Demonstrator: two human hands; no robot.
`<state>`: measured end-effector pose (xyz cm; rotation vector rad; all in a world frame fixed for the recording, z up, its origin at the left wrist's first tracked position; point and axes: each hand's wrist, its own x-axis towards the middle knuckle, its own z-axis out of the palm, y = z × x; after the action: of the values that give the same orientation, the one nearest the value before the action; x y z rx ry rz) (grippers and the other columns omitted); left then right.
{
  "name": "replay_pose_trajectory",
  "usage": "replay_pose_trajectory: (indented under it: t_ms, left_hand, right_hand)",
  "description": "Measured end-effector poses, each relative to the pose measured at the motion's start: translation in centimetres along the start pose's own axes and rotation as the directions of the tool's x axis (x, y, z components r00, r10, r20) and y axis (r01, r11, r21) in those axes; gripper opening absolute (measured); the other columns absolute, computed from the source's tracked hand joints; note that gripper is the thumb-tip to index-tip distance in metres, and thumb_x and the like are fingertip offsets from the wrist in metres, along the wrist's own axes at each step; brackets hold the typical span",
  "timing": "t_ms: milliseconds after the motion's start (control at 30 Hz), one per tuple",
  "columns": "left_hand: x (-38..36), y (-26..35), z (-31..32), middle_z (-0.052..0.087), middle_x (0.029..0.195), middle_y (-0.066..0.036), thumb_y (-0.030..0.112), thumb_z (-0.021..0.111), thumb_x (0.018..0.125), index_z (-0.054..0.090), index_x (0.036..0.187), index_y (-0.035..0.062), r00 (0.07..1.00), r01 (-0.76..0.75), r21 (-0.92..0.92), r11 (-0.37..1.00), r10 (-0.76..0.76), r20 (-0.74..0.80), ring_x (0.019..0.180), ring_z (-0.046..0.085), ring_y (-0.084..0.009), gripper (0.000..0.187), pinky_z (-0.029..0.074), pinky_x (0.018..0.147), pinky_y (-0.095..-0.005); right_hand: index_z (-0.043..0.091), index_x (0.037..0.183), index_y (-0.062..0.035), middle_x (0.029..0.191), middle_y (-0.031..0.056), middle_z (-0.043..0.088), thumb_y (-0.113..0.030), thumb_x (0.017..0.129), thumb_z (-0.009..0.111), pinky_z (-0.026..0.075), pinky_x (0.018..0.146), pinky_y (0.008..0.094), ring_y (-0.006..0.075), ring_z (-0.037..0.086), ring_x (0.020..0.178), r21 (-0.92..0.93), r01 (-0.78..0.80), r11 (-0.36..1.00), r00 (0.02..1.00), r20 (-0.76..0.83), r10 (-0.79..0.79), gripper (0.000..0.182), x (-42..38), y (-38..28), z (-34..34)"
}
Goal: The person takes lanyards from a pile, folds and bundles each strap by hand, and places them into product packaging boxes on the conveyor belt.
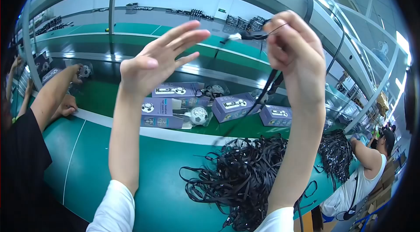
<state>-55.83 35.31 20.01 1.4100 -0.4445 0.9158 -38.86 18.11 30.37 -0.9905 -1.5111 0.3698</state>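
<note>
My right hand [297, 43] is raised at the upper right, its fingers pinched on a black lanyard [274, 81]. A thin dark cord loop shows at the fingertips, and the strap hangs below the hand. My left hand [162, 59] is held up left of it with fingers spread and nothing in them. Under my right forearm a large pile of black lanyards [245, 175] lies on the green table [162, 175]. Beyond the table edge are purple boxes [234, 106] with a soccer-ball picture, and a white ball-shaped item [199, 115] beside an open box.
At the left a co-worker's arm [54, 94] reaches to a bagged item [85, 71]. Another person in a white top [367, 175] sits at the right near a second lanyard pile [336, 153]. A metal frame [112, 13] stands behind the boxes.
</note>
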Motion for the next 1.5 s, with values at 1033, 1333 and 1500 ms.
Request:
replay_pose_trajectory:
  t_ms: [1033,1333,1500]
  left_hand:
    - [-0.4,-6.7,1.4,0.029,0.054,-0.002,0.044,0.031,0.090,0.048,0.096,0.0040,0.902,-0.143,-0.489,0.861,-0.090,-0.422,0.052,0.030,-0.0164,0.044,0.030,0.056,-0.0316]
    - [-1.3,-4.5,2.3,0.047,0.055,-0.004,0.026,0.064,0.083,0.052,0.077,0.0024,0.897,-0.043,0.558,0.829,0.278,-0.342,0.048,0.044,-0.0136,0.027,0.033,0.047,-0.0285]
    - [-1.8,-4.5,2.1,0.053,0.065,-0.014,0.033,0.064,0.080,0.052,0.079,0.0011,0.887,-0.143,0.841,0.521,0.445,-0.125,0.061,0.056,-0.0326,0.034,0.042,0.055,-0.0393]
  right_hand:
    - [0.027,0.143,-0.0053,0.135,0.0144,0.042,-0.028,0.061,0.067,0.027,0.108,0.0412,0.0254,0.038,0.128,0.551,-0.331,0.766,0.942,0.139,0.307,0.094,-5.8,15.4,6.6]
    - [0.056,0.094,-0.0025,0.063,0.0012,0.054,-0.018,0.091,0.051,0.037,0.041,0.0236,0.0091,0.049,0.048,0.245,-0.497,0.832,0.868,0.137,0.478,0.016,-5.9,15.7,7.8]
    - [0.055,0.103,-0.0077,0.079,-0.0034,0.057,-0.029,0.095,0.050,0.043,0.050,0.0213,0.0063,0.054,0.061,0.218,-0.434,0.874,0.899,0.034,0.438,0.023,-5.7,15.4,7.0]
